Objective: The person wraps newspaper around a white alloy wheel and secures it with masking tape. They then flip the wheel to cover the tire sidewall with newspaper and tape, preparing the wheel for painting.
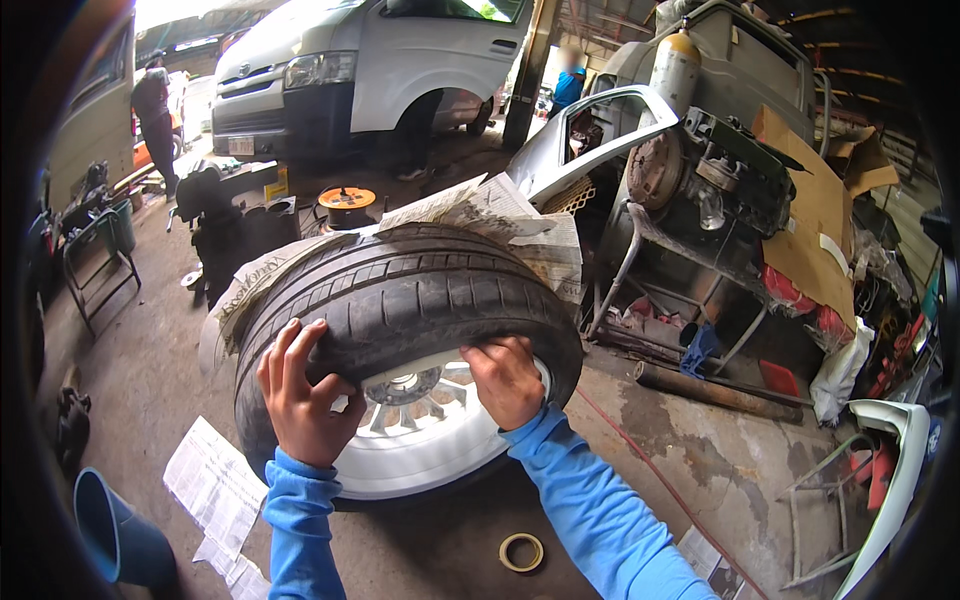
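A black tire (430, 295) on a white spoked wheel rim (430, 460) leans in front of me, tread toward the far side. My left hand (312, 405) is at the rim's left upper edge. Two of its fingers stretch up over the sidewall, while thumb and index finger curl into a pinch. At the upper right of the rim, my right hand (505, 380) is closed, fingertips against the tire's inner edge. Between the hands runs a pale strip, either tape or the rim's lip. What either hand pinches is too small to make out. Newspaper sheets (545, 250) stick out behind the tire.
A tape roll (521, 552) and a newspaper (215, 485) lie on the floor. A blue bucket (120, 535) stands at left. To the right are an engine (735, 175) on a metal stand, a car door frame (600, 135) and a metal pipe (715, 390). A white van (380, 70) stands behind.
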`<act>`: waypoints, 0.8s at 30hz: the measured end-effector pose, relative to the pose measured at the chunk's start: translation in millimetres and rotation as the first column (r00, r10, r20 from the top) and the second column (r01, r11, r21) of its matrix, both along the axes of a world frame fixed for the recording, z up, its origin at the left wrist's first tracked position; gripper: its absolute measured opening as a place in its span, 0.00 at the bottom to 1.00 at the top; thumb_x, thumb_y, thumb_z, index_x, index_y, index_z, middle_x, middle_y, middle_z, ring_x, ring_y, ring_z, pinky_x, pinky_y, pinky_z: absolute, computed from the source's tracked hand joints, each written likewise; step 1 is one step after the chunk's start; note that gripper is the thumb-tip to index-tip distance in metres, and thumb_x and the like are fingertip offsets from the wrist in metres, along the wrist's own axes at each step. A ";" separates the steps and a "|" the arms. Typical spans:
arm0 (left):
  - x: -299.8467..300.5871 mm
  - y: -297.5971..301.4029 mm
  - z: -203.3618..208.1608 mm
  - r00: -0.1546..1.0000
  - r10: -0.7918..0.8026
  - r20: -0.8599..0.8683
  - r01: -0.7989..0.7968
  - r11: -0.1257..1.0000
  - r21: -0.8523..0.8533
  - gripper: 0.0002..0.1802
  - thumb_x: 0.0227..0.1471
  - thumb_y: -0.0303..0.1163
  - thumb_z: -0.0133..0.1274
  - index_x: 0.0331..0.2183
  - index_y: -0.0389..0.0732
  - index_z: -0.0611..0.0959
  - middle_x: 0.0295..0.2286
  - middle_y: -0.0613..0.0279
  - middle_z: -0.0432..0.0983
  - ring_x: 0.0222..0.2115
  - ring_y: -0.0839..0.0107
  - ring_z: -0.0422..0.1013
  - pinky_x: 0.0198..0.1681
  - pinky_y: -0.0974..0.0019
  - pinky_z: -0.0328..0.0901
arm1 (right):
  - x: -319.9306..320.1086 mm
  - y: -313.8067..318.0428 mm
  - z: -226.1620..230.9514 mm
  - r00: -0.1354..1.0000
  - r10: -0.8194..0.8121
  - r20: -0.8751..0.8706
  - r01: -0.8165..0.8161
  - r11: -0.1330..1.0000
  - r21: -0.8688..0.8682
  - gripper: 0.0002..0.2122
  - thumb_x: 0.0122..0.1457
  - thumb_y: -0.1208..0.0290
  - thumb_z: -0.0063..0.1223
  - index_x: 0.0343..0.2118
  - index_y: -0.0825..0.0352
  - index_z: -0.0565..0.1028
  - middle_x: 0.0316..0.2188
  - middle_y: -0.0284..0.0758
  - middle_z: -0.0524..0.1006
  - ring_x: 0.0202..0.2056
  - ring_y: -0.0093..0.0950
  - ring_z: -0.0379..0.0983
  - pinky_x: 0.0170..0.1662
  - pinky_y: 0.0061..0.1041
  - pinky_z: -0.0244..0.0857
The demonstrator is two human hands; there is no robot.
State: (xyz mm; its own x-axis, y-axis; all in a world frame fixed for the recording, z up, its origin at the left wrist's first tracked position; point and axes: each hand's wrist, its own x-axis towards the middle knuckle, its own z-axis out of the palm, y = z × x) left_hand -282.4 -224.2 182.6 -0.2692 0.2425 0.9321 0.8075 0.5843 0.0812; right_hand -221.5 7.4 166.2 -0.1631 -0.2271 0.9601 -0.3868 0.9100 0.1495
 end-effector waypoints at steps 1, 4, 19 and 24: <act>0.0 -0.4 0.1 1.000 -0.008 -0.004 0.008 1.000 0.005 0.09 0.19 0.26 0.60 0.12 0.46 0.75 0.46 0.58 0.69 0.51 0.51 0.62 0.51 0.51 0.54 | 0.0 0.3 0.0 1.000 0.003 0.000 -0.003 1.000 -0.001 0.15 0.39 0.87 0.59 0.33 0.65 0.74 0.25 0.33 0.72 0.28 0.30 0.71 0.35 0.29 0.64; 0.2 -1.3 -0.1 1.000 -0.001 -0.006 0.001 1.000 0.000 0.09 0.19 0.26 0.60 0.12 0.46 0.75 0.46 0.58 0.69 0.51 0.51 0.62 0.51 0.51 0.54 | 0.1 1.5 -0.9 1.000 0.022 -0.012 -0.023 1.000 -0.007 0.16 0.39 0.87 0.59 0.33 0.64 0.74 0.26 0.33 0.72 0.27 0.30 0.71 0.34 0.28 0.64; -2.6 -4.0 -1.7 1.000 -0.020 0.014 0.020 1.000 -0.003 0.09 0.21 0.28 0.61 0.12 0.46 0.76 0.47 0.60 0.68 0.51 0.54 0.61 0.51 0.52 0.54 | -0.3 4.4 -2.9 0.998 -0.064 -0.006 0.064 0.998 -0.008 0.14 0.41 0.84 0.62 0.31 0.64 0.72 0.26 0.34 0.73 0.27 0.32 0.71 0.34 0.29 0.67; -1.0 -3.3 -2.1 1.000 -0.011 0.015 0.011 1.000 -0.014 0.09 0.20 0.28 0.61 0.12 0.46 0.76 0.47 0.59 0.68 0.51 0.53 0.61 0.51 0.53 0.54 | 4.1 3.1 2.6 0.999 -0.039 0.034 0.038 0.999 0.022 0.12 0.37 0.86 0.61 0.26 0.66 0.75 0.25 0.34 0.72 0.26 0.29 0.71 0.34 0.27 0.65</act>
